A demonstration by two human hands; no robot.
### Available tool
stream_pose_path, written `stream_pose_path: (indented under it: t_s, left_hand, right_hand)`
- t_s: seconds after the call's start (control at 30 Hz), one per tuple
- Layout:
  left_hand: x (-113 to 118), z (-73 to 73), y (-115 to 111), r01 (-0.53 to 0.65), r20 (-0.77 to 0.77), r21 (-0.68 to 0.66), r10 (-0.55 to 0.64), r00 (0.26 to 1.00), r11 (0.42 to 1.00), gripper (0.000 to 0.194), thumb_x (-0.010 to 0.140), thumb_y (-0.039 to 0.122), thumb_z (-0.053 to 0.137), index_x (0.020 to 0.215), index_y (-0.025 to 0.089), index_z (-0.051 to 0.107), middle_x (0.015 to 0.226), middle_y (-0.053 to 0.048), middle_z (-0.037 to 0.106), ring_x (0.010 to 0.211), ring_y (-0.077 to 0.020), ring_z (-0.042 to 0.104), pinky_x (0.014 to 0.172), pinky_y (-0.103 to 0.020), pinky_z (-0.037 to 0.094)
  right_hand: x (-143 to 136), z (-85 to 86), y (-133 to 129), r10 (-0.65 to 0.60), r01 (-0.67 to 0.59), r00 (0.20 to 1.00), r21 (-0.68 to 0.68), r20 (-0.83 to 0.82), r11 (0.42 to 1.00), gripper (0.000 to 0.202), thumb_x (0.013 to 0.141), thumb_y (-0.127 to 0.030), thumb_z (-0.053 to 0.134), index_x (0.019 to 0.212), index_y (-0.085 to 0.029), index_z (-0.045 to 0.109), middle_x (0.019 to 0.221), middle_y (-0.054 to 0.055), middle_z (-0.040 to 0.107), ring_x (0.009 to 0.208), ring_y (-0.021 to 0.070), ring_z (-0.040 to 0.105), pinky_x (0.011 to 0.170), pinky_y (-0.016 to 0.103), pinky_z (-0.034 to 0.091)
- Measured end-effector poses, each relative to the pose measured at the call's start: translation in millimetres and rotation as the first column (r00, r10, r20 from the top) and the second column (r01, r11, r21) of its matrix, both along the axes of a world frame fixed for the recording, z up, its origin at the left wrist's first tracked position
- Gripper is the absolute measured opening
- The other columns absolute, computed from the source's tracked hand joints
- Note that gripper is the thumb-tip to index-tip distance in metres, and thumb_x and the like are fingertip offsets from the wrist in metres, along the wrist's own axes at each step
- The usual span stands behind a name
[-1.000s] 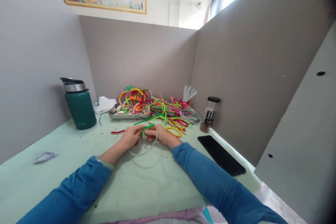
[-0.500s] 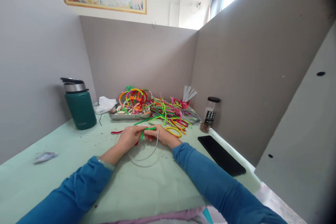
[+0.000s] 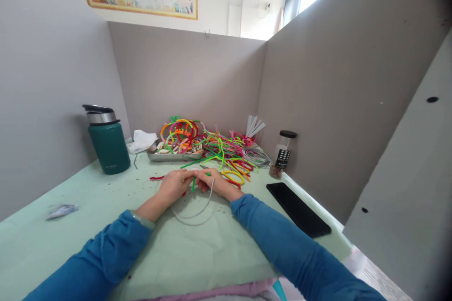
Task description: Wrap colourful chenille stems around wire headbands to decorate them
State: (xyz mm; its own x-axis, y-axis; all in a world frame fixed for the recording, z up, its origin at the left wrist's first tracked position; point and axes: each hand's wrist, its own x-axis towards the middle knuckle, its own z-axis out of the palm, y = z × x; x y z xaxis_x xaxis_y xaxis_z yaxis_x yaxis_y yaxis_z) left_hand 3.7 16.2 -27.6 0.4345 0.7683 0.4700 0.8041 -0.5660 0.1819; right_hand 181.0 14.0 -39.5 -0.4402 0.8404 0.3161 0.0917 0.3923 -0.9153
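Observation:
Both my hands meet over the middle of the table. My left hand [image 3: 174, 184] is closed, its fingertips pinching a green pipe cleaner [image 3: 193, 184] whose end hangs down between the hands. My right hand [image 3: 213, 182] is closed on the same pipe cleaner, fingertips against the left ones. A thin grey hoop [image 3: 197, 224] loops below the hands, one side rising to the right fingers and the other to the left hand. Its upper part is hidden by the fingers. Just left of my left hand lies a red pipe cleaner [image 3: 156, 178], partly covered.
Behind the hands are a metal tray [image 3: 176, 156] of small pieces and coloured hoops, and a heap of pipe cleaners [image 3: 226, 148]. A coil of grey wire [image 3: 257, 156], a jar [image 3: 281, 155] and a phone [image 3: 298, 209] stand or lie right. A green bottle [image 3: 108, 143] stands left.
My fingertips have come together over the green pipe cleaner, covering more of it. Its stretch along the right fingers shows less, and the hanging end sits slightly lower.

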Motion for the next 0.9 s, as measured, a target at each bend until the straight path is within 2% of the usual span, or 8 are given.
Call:
stream_pose_path:
  t_s: [0.1,0.23,0.47,0.73,0.9]
  left_hand:
    - [0.7,1.2,-1.5,-0.026,-0.031,0.002,0.026,0.999,1.0,0.031,0.085,0.026,0.044,0.103,0.026,0.069,0.084,-0.004,0.068,0.077,-0.0177,0.061,0.064,-0.024,0.037]
    - [0.9,1.5,-2.2,-0.039,-0.061,0.015,0.04,0.997,0.999,0.029,0.084,0.024,0.045,0.102,0.026,0.068,0.09,-0.004,0.069,0.08,-0.0184,0.062,0.063,-0.024,0.037]
    - [0.9,2.2,-3.3,-0.011,-0.04,0.034,0.012,0.999,0.999,0.028,0.084,0.024,0.044,0.1,0.024,0.068,0.095,-0.004,0.069,0.087,-0.0193,0.063,0.069,-0.025,0.041]
    - [0.0,1.8,-2.8,0.024,-0.027,0.036,-0.023,0.999,0.999,0.03,0.084,0.024,0.043,0.105,0.026,0.065,0.1,-0.003,0.068,0.091,-0.0187,0.062,0.073,-0.025,0.043]
    - [-1.1,1.5,-2.3,0.059,-0.019,0.028,-0.059,0.998,0.998,0.031,0.086,0.025,0.041,0.103,0.025,0.066,0.096,-0.004,0.067,0.088,-0.0178,0.061,0.071,-0.024,0.042]
  right_hand:
    - [-1.9,-1.3,1.2,-0.037,0.037,0.999,0.0,0.008,0.999,0.052,0.084,-0.058,0.045,0.064,-0.013,0.061,0.051,0.001,0.053,0.043,0.0085,0.048,0.044,0.021,0.038]
    - [-4.8,-5.4,6.3,-0.085,0.085,0.996,-0.021,0.01,0.996,0.049,0.082,-0.057,0.048,0.06,-0.014,0.059,0.05,0.001,0.051,0.043,0.0091,0.046,0.042,0.021,0.037]
    - [-7.0,-10.4,11.3,-0.182,0.182,0.983,-0.015,0.025,0.983,0.048,0.081,-0.056,0.049,0.058,-0.015,0.057,0.047,0.0,0.047,0.042,0.0088,0.043,0.04,0.021,0.033]
    - [-8.6,-2.7,5.5,-0.236,0.237,0.971,-0.026,0.029,0.971,0.046,0.079,-0.056,0.052,0.058,-0.015,0.055,0.046,-0.001,0.046,0.042,0.0087,0.041,0.041,0.021,0.032]
    - [-9.4,0.3,3.2,-0.244,0.243,0.97,-0.047,-0.002,0.969,0.044,0.078,-0.055,0.054,0.058,-0.015,0.053,0.047,-0.001,0.045,0.042,0.0087,0.04,0.04,0.022,0.03]
